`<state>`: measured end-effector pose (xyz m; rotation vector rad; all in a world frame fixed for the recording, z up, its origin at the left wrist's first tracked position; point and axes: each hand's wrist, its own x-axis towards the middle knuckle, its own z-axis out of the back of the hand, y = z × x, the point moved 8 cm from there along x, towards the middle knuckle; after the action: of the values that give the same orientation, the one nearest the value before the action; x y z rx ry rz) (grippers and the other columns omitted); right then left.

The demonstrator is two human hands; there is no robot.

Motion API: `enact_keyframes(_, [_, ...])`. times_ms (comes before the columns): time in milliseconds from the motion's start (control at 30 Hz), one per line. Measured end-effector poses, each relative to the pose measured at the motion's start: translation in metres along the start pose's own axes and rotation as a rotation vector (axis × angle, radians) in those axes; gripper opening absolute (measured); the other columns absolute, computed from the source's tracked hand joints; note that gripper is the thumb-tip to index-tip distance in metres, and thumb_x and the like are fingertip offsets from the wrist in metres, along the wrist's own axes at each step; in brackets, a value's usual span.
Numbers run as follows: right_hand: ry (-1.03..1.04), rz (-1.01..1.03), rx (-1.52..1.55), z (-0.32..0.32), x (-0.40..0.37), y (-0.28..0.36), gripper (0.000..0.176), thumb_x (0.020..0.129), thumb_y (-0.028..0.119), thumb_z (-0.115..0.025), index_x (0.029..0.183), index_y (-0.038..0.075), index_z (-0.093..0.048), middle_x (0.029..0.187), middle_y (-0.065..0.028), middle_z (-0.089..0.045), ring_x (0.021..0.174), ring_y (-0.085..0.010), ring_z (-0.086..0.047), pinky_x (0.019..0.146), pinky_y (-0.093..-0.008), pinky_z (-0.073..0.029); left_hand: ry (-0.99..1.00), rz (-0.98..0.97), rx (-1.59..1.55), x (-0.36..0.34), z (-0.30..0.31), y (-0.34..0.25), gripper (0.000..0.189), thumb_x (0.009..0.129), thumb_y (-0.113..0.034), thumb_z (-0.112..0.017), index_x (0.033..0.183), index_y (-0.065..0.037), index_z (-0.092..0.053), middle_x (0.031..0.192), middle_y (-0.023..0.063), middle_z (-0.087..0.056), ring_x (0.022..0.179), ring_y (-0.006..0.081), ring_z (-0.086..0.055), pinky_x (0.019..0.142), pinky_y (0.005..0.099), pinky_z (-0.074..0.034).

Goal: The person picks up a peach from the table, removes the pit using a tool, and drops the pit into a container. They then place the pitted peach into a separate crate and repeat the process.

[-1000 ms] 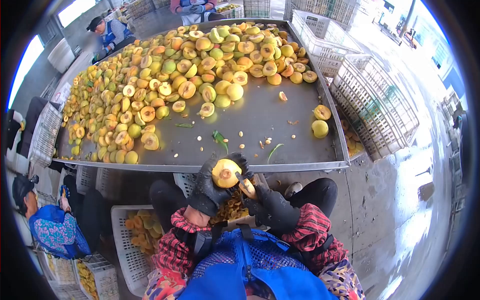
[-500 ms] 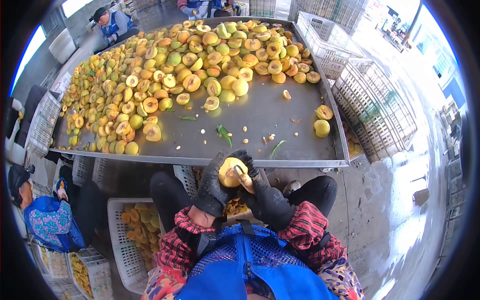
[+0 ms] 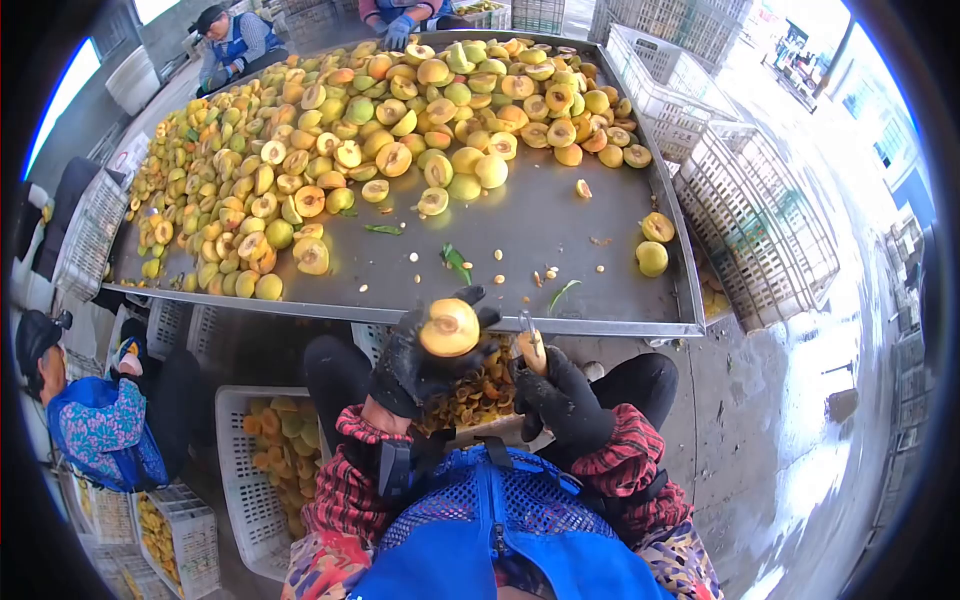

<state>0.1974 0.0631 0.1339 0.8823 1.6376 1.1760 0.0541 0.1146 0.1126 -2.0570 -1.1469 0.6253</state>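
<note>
Just below the front edge of the metal table (image 3: 540,272), my left hand (image 3: 400,362), in a dark glove, holds a halved yellow fruit (image 3: 449,328) with its cut face up. My right hand (image 3: 566,398), also gloved, is closed round the wooden handle of a small tool (image 3: 533,350); its metal tip points up, apart from the fruit. A heap of halved fruit (image 3: 380,120) covers the table's back and left. Small pale kernels (image 3: 498,255) and green leaves (image 3: 456,262) lie on the bare metal. Below my hands is a container of brownish fruit pieces (image 3: 468,397).
A white crate (image 3: 245,480) with fruit halves stands at my left. Stacked crates (image 3: 755,220) line the table's right side. Co-workers sit at the left (image 3: 105,430), at the back left (image 3: 235,45) and behind the table (image 3: 405,20). Two fruit halves (image 3: 652,258) lie near the right rim.
My hands have separated: the right has moved the tool off the fruit towards the right, and the left has turned the fruit upward. The co-worker behind the table has a gloved hand at the heap.
</note>
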Motion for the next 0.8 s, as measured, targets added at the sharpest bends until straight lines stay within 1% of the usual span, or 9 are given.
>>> enact_keyframes(100, [0.049, -0.166, 0.090, 0.000, -0.005, -0.010, 0.029, 0.089, 0.025, -0.054, 0.108, 0.005, -0.044, 0.070, -0.0039, -0.052, 0.047, -0.0115, -0.052, 0.042, -0.0238, -0.043, 0.233, 0.228, -0.773, -0.001, -0.003, 0.003, 0.062, 0.089, -0.042, -0.046, 0.130, 0.004, -0.037, 0.125, 0.0187, -0.050, 0.106, 0.0336, -0.055, 0.086, 0.0412, -0.048])
enact_keyframes(233, [0.132, -0.210, 0.043, -0.002, -0.003, -0.031, 0.026, 0.090, 0.023, -0.054, 0.107, 0.006, -0.044, 0.070, -0.0038, -0.053, 0.048, -0.0112, -0.053, 0.043, -0.0234, -0.044, -0.257, 0.065, -0.611, -0.004, 0.017, 0.009, 0.069, 0.091, -0.052, -0.031, 0.130, 0.005, -0.036, 0.128, 0.0184, -0.048, 0.107, 0.0283, -0.054, 0.083, 0.0363, -0.050])
enact_keyframes(300, [0.165, -0.222, 0.033, -0.005, -0.002, -0.033, 0.025, 0.090, 0.022, -0.053, 0.107, 0.006, -0.044, 0.070, -0.0035, -0.053, 0.048, -0.0110, -0.053, 0.043, -0.0231, -0.045, -0.171, -0.080, 0.199, -0.007, 0.012, -0.007, 0.068, 0.091, -0.050, -0.031, 0.131, 0.005, -0.035, 0.129, 0.0170, -0.047, 0.108, 0.0254, -0.053, 0.087, 0.0367, -0.048])
enact_keyframes(367, [0.192, -0.242, 0.043, -0.009, -0.003, -0.031, 0.024, 0.090, 0.021, -0.053, 0.107, 0.006, -0.044, 0.070, -0.0033, -0.053, 0.048, -0.0108, -0.053, 0.044, -0.0228, -0.045, -0.032, -0.055, 0.151, -0.009, 0.008, -0.001, 0.065, 0.092, -0.048, -0.031, 0.133, 0.002, -0.033, 0.128, 0.0177, -0.047, 0.109, 0.0250, -0.052, 0.087, 0.0369, -0.047])
enact_keyframes(433, [0.215, -0.240, 0.020, -0.012, -0.004, -0.027, 0.021, 0.090, 0.025, -0.053, 0.100, 0.006, -0.046, 0.070, -0.0015, -0.051, 0.051, -0.0093, -0.051, 0.046, -0.0228, -0.043, 0.149, 0.129, -0.754, -0.009, 0.019, 0.021, 0.061, 0.094, -0.044, -0.030, 0.137, -0.002, -0.029, 0.125, 0.0205, -0.048, 0.108, 0.0270, -0.051, 0.083, 0.0370, -0.049])
enact_keyframes(467, [0.225, -0.239, 0.008, -0.013, -0.004, -0.027, 0.022, 0.091, 0.027, -0.053, 0.096, 0.007, -0.047, 0.070, -0.0007, -0.050, 0.053, -0.0085, -0.050, 0.046, -0.0228, -0.042, -0.179, 0.061, -0.444, -0.010, 0.055, 0.039, 0.057, 0.095, -0.043, -0.028, 0.137, -0.003, -0.030, 0.129, 0.0196, -0.045, 0.114, 0.0262, -0.047, 0.092, 0.0377, -0.044])
enact_keyframes(567, [0.250, -0.235, 0.009, -0.014, -0.001, -0.032, 0.023, 0.090, 0.026, -0.054, 0.099, 0.006, -0.047, 0.070, -0.0002, -0.049, 0.058, -0.0079, -0.051, 0.049, -0.0224, -0.041, 0.017, 0.037, -0.812, -0.015, -0.002, 0.007, 0.060, 0.094, -0.046, -0.030, 0.135, -0.003, -0.033, 0.128, 0.0193, -0.046, 0.116, 0.0262, -0.047, 0.098, 0.0387, -0.038])
enact_keyframes(700, [0.203, 0.038, -0.367, -0.017, 0.012, -0.017, 0.023, 0.088, 0.022, -0.055, 0.103, 0.005, -0.050, 0.074, -0.0080, -0.055, 0.066, -0.0193, -0.057, 0.055, -0.0317, -0.044, -0.207, -0.171, 0.735, -0.014, 0.024, 0.001, 0.050, 0.081, -0.022, -0.061, 0.125, -0.003, -0.044, 0.124, 0.0099, -0.052, 0.111, 0.0202, -0.052, 0.098, 0.0366, -0.038])
enact_keyframes(800, [0.126, 0.244, -0.669, -0.021, 0.019, -0.004, 0.022, 0.087, 0.018, -0.055, 0.104, 0.005, -0.051, 0.080, -0.0153, -0.058, 0.074, -0.0299, -0.059, 0.061, -0.0388, -0.045, -0.239, -0.080, 0.356, -0.010, 0.038, 0.026, 0.050, 0.084, -0.023, -0.052, 0.128, -0.002, -0.040, 0.126, 0.0111, -0.050, 0.113, 0.0225, -0.050, 0.100, 0.0369, -0.037])
